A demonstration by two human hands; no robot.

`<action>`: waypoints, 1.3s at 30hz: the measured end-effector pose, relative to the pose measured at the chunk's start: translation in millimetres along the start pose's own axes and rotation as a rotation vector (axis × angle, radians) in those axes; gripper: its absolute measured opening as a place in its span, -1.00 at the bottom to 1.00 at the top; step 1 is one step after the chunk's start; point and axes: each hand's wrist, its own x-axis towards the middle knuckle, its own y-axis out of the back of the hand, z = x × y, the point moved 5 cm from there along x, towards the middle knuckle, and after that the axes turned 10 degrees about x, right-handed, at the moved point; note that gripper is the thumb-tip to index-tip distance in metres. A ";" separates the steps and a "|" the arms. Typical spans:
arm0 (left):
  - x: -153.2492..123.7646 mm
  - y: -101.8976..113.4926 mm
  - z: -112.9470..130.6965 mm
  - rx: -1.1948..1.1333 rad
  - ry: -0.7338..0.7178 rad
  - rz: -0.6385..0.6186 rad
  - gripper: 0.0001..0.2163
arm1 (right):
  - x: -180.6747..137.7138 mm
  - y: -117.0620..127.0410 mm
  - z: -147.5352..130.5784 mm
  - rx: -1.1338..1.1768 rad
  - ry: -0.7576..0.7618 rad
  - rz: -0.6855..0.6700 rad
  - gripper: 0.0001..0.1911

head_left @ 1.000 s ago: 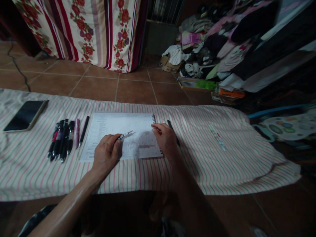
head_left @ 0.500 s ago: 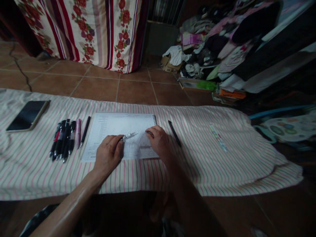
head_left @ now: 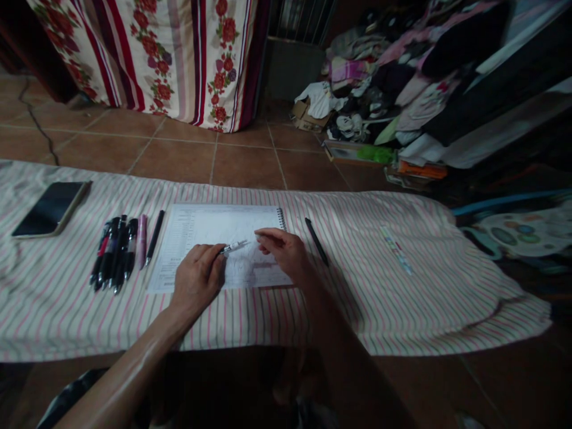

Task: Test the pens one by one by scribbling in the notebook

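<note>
My left hand (head_left: 199, 275) is closed around the dark end of a pen (head_left: 233, 246), whose clear and silvery front part points right. Just right of that tip, my right hand (head_left: 286, 253) is held in a pinch, its thumb and finger together. Whatever it may hold is too small to make out. Both hands are over a spiral notebook (head_left: 223, 217) with printed and marked pages. A black pen piece (head_left: 316, 241) lies on the cloth right of the notebook. Another black pen (head_left: 154, 238) and a pink pen (head_left: 142, 241) lie at its left.
Several dark pens (head_left: 111, 253) are bunched on the striped cloth (head_left: 357, 298), with a phone (head_left: 51, 208) at far left. A pale, multicoloured strip (head_left: 397, 250) lies on the right. Beyond are a floral curtain (head_left: 179, 59) and piled clothes (head_left: 379, 77).
My right hand has shifted slightly left and up, closer to the pen tip, and a dark bit at its fingertips no longer shows. My left hand and the pen have barely moved.
</note>
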 end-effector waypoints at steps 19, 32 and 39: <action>-2.2 -5.9 1.9 0.039 -0.042 -0.015 -0.76 | -4.4 -0.1 -11.8 -0.051 0.099 -0.042 -0.88; -0.9 -6.8 3.3 0.050 -0.032 -0.060 -0.75 | -6.3 -2.9 -19.4 -0.168 0.218 -0.046 -0.87; -1.4 -7.9 3.9 0.060 -0.036 -0.064 -0.75 | -6.7 -4.4 -18.1 -0.177 0.202 -0.061 -0.88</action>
